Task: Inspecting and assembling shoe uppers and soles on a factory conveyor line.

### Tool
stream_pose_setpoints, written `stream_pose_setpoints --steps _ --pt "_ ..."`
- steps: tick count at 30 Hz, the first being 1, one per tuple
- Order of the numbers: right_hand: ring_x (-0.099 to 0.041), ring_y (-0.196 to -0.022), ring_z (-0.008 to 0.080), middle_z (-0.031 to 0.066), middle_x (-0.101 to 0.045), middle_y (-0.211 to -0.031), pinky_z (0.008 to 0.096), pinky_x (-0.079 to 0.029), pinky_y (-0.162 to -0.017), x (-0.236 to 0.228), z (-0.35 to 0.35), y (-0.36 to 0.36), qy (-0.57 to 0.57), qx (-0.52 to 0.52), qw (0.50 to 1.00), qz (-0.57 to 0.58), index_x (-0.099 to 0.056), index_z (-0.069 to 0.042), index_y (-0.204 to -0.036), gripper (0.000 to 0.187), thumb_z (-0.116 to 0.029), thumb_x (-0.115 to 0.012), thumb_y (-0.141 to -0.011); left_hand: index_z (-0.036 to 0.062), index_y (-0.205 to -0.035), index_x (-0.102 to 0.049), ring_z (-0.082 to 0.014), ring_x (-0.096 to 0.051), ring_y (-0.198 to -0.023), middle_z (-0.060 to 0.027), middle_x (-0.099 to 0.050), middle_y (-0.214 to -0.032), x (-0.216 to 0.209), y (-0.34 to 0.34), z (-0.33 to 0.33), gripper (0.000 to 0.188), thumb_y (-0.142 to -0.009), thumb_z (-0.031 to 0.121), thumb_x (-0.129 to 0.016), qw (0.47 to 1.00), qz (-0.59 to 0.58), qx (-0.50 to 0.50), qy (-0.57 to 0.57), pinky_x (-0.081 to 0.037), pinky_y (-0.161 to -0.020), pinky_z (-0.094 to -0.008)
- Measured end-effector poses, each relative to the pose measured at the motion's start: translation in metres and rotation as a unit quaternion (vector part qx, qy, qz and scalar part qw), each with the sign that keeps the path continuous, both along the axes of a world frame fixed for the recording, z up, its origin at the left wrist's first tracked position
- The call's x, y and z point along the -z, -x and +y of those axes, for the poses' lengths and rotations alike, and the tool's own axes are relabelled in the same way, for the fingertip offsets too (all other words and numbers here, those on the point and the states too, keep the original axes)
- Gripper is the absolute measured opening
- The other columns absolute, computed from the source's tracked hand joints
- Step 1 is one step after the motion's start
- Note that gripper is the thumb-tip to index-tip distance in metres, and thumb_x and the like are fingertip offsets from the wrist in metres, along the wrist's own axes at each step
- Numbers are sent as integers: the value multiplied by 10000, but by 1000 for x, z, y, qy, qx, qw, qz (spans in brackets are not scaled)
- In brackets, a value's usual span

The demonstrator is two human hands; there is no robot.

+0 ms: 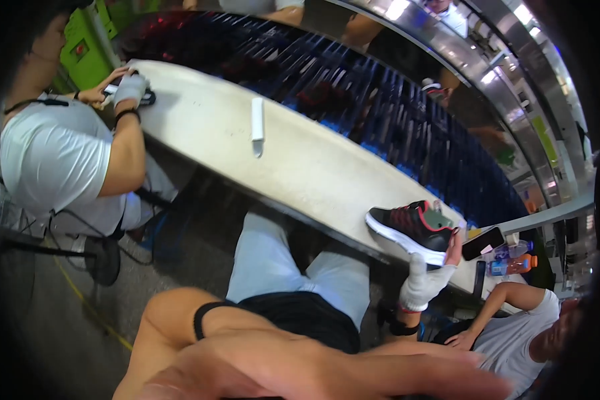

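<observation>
A black sneaker with red trim and a white sole is tilted over the right part of the pale worktable, its toe toward the left. My right hand, in a white glove with bare fingertips, grips it by the heel end. Something green shows in the shoe's opening. Close to the camera, my left hand spreads across the lower edge, large and blurred. Its fingers are smeared, and no object shows in it. Out on the table lies a white strip-like tool with a grey rounded end.
Behind the table runs a dark roller conveyor. At left, a co-worker handles a dark item. Another person sits at the right, near a phone and a bottle of orange drink. A yellow cable crosses the floor.
</observation>
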State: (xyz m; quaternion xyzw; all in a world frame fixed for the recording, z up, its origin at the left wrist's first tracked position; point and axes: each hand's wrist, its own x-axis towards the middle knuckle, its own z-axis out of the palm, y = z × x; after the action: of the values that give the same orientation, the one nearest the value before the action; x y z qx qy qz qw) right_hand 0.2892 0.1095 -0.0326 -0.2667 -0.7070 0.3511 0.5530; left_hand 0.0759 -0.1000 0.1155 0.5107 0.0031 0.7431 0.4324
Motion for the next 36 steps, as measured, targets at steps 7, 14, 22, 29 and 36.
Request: stream_pose_setpoints --steps 7,14,22,29,36 --pt "-544 -1428 300 225 -507 -1589 439 -420 -1237 -16 17 8 11 19 986 165 -294 -34 -1673 1170 -344 -1016 -807 35 -933 -688 -235 -666 -1073 -191 -741 -1167 81 60 -4 329 -1111 311 -700 966 -5 -59 253 -524 -1036 -419" --pt "-550 -1477 304 190 -550 -1609 443 -457 -1244 -281 154 86 -428 139 876 173 -407 -24 -1637 958 -466 -877 -928 35 -639 -683 -49 -532 -606 0 -627 -607 75 101 49 578 -1139 318 -615 786 337 -178 486 -431 -612 -280" --pt "-750 -1065 328 173 -795 -1034 453 -572 -988 -319 230 132 -350 161 905 -182 -811 -118 -1138 420 -505 -780 -977 3 -892 -656 -238 -751 -774 -135 -753 -804 98 154 201 366 -1126 272 -573 707 526 -294 371 -588 -742 -400" --pt "-695 -1263 400 240 -746 -1317 497 -512 -1121 -216 265 127 -219 229 849 -423 -757 -55 -1276 718 -684 -617 -961 43 -1175 -746 -455 -766 -1018 -234 -787 -1068 132 214 308 349 -873 218 -751 399 734 -505 217 -615 -937 -534" --pt "-768 -1119 382 238 -809 -1118 497 -600 -986 -234 247 149 -152 195 891 -380 -847 -47 -1012 537 -528 -632 -908 20 -1424 -615 -464 -684 -1212 -271 -714 -1293 242 332 382 806 -762 348 -937 435 746 -410 294 -554 -1085 -520"
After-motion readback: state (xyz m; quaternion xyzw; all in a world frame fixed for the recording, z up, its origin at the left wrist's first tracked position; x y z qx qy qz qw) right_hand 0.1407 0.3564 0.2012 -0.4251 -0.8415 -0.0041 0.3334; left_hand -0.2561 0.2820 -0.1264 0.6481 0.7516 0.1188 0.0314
